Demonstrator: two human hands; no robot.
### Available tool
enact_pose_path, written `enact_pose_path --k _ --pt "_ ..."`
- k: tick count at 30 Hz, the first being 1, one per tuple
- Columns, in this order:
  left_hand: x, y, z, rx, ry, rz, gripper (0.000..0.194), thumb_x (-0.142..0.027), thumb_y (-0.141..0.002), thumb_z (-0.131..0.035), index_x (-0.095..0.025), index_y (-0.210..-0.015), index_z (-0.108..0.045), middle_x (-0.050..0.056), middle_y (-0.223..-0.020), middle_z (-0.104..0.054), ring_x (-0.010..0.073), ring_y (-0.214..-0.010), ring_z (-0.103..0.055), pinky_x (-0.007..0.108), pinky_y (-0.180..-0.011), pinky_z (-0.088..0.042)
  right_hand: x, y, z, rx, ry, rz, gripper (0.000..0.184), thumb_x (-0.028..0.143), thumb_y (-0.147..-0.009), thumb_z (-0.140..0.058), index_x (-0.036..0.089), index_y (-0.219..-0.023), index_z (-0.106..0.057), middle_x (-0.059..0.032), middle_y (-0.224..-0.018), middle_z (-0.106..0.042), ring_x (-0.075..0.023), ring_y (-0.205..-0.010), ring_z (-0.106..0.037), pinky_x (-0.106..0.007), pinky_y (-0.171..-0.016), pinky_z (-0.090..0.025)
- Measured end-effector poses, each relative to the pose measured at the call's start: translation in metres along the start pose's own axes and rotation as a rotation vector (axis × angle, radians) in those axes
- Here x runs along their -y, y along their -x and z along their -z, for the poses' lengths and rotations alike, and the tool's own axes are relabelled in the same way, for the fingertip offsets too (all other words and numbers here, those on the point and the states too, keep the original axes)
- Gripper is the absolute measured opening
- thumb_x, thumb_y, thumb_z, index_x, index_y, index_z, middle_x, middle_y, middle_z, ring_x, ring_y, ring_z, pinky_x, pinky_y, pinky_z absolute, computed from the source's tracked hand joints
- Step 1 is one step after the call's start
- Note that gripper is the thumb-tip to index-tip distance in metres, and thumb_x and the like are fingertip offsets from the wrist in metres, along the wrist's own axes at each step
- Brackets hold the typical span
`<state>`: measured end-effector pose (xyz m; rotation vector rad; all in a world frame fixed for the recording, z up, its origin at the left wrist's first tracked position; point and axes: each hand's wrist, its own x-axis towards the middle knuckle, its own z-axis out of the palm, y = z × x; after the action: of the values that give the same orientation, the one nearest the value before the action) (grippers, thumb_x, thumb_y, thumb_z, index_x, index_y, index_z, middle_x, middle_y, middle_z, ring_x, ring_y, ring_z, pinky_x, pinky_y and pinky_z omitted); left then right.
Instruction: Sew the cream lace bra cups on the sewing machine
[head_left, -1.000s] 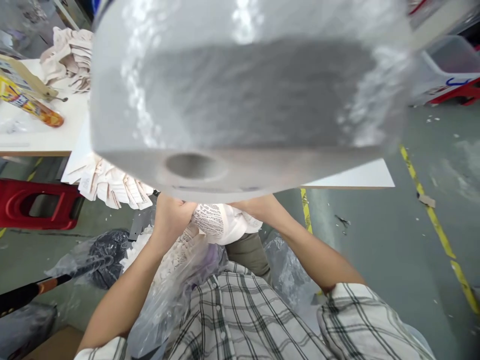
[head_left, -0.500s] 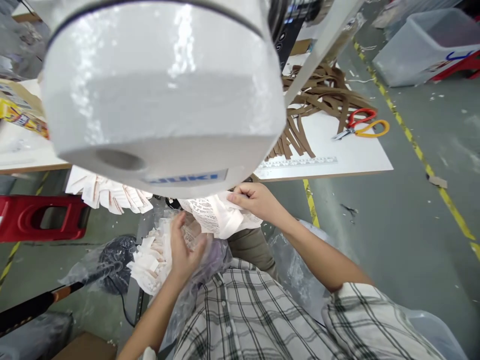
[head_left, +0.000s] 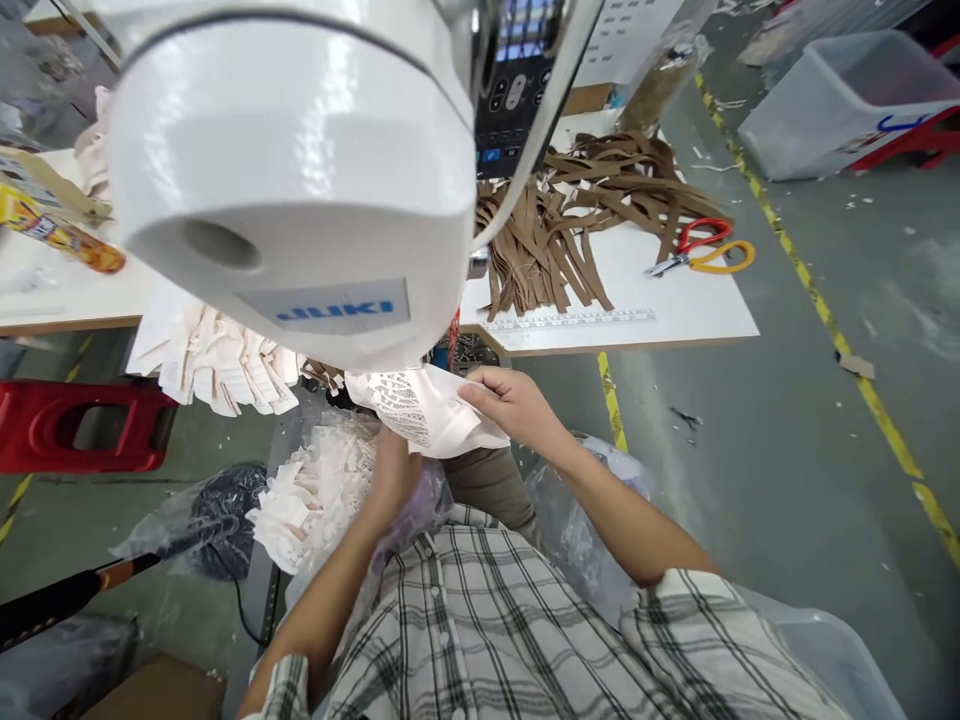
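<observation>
My right hand (head_left: 510,403) pinches the edge of a white lace-patterned fabric piece (head_left: 420,410) just below the white Juki sewing machine head (head_left: 300,180). My left hand (head_left: 394,475) is under that piece, in a clear plastic bag (head_left: 420,510) on my lap, beside a pile of white lace pieces (head_left: 307,500). Its fingers are hidden by the fabric.
Brown strips (head_left: 570,220), orange-handled scissors (head_left: 701,250) and a ruler (head_left: 570,320) lie on the white table (head_left: 675,310). More white pieces (head_left: 217,360) hang off the table edge at left. A red stool (head_left: 67,425) and a black item in plastic (head_left: 210,515) are on the floor.
The view has tilted, so the machine head covers less of it. My left hand has gone from beside the fabric down under it into the bag. My right hand still holds the piece.
</observation>
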<state>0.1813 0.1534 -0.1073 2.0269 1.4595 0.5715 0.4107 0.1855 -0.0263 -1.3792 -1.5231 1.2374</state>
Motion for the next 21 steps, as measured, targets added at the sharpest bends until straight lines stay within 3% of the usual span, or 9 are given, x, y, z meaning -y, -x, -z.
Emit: enact_pose_path --k 3,5,8,11,14,17,19,21 --pt "0.010 -0.006 0.024 -0.105 -0.058 0.022 0.051 -0.006 -0.080 -0.051 -0.014 -0.130 -0.058 0.020 -0.138 -0.057 0.0361 -0.134 -0.050 0.055 -0.107 -0.045 -0.009 0.014 0.025 -0.011 0.098 -0.041 0.037 0.050 -0.094 -0.054 0.018 -0.079 -0.065 -0.0018 -0.073 -0.063 -0.0163 -0.069 -0.056 -0.026 -0.063 -0.038" --pt "0.008 -0.007 0.027 -0.134 -0.095 0.011 0.050 -0.007 -0.084 -0.049 -0.014 -0.133 -0.056 0.021 -0.144 -0.052 0.0365 -0.140 -0.043 0.056 -0.110 -0.042 -0.024 0.027 0.049 -0.060 0.223 -0.137 0.037 0.051 -0.095 -0.052 0.019 -0.079 -0.064 -0.0020 -0.072 -0.062 -0.0169 -0.068 -0.055 -0.027 -0.062 -0.038" --pt "-0.006 0.003 0.011 -0.003 -0.093 -0.057 0.050 -0.012 -0.088 -0.051 -0.016 -0.139 -0.052 0.020 -0.147 -0.050 0.0352 -0.141 -0.042 0.055 -0.111 -0.041 -0.058 0.049 0.084 -0.077 0.542 -0.351 0.036 0.048 -0.093 -0.050 0.020 -0.072 -0.060 -0.0028 -0.066 -0.060 -0.0193 -0.064 -0.054 -0.030 -0.060 -0.036" --pt "-0.016 0.022 0.009 0.162 -0.004 -0.120 0.040 -0.023 -0.090 -0.060 -0.019 -0.129 -0.059 0.018 -0.141 -0.056 0.0301 -0.130 -0.055 0.046 -0.106 -0.048 -0.097 0.058 0.091 0.077 0.787 -0.491 0.030 0.043 -0.091 -0.050 0.020 -0.083 -0.066 -0.0083 -0.075 -0.067 -0.0257 -0.072 -0.061 -0.035 -0.064 -0.042" --pt "0.000 0.051 0.053 0.069 -0.041 -0.001 0.022 -0.031 -0.095 -0.052 -0.018 -0.108 -0.065 0.014 -0.118 -0.067 0.0235 -0.113 -0.063 0.038 -0.100 -0.049 -0.125 0.051 0.056 0.058 0.814 -0.285 0.043 0.043 -0.089 -0.053 0.012 -0.116 -0.065 -0.0209 -0.111 -0.068 -0.0353 -0.104 -0.063 -0.045 -0.087 -0.048" --pt "0.033 0.095 0.117 -0.064 -0.348 0.427 0.028 -0.040 -0.098 -0.044 -0.020 -0.087 -0.060 0.008 -0.090 -0.068 0.0211 -0.090 -0.063 0.032 -0.082 -0.046 -0.124 0.041 -0.007 0.019 0.620 0.023 0.056 0.048 -0.092 -0.054 0.009 -0.132 -0.056 -0.0245 -0.131 -0.060 -0.0375 -0.126 -0.052 -0.051 -0.107 -0.041" --pt "0.055 0.127 0.146 0.013 -0.516 0.795 0.038 -0.053 -0.095 -0.045 -0.020 -0.083 -0.056 0.007 -0.085 -0.066 0.0221 -0.082 -0.061 0.029 -0.070 -0.040 -0.108 0.037 -0.047 0.071 0.447 0.130 0.050 0.048 -0.094 -0.053 0.015 -0.131 -0.057 -0.0210 -0.131 -0.061 -0.0351 -0.127 -0.053 -0.051 -0.110 -0.040" --pt "0.072 0.153 0.156 0.171 -0.528 1.004 0.044 -0.062 -0.089 -0.052 -0.020 -0.076 -0.054 0.007 -0.077 -0.064 0.0220 -0.074 -0.059 0.028 -0.063 -0.033 -0.087 0.035 -0.078 0.164 0.311 0.167 0.040 0.047 -0.096 -0.053 0.020 -0.125 -0.061 -0.0169 -0.126 -0.064 -0.0327 -0.123 -0.057 -0.051 -0.108 -0.043"
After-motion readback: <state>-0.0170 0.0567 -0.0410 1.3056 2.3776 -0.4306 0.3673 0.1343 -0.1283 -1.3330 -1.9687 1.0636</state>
